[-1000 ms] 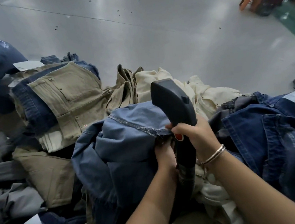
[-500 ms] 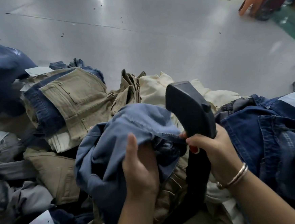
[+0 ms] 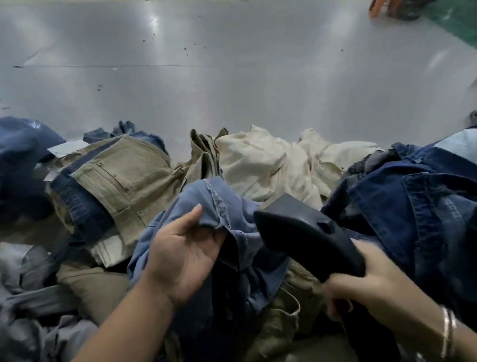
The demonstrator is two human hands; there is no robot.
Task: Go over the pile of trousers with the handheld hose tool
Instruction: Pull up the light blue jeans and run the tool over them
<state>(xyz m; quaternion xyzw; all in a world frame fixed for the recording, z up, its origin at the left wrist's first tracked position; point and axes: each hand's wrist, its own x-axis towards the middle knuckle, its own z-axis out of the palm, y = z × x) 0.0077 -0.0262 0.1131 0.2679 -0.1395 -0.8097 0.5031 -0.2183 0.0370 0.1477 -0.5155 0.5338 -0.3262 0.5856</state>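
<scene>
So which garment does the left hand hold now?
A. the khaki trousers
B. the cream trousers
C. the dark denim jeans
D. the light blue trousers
D: the left hand pinches the frayed edge of the light blue trousers, thumb on top, while the right hand grips the black hose tool.

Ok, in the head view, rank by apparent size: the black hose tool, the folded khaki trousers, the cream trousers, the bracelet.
1. Folded khaki trousers and cream trousers: look alike, no ranking between them.
2. Black hose tool, though it is nearer the camera.
3. Bracelet, smallest.
</scene>
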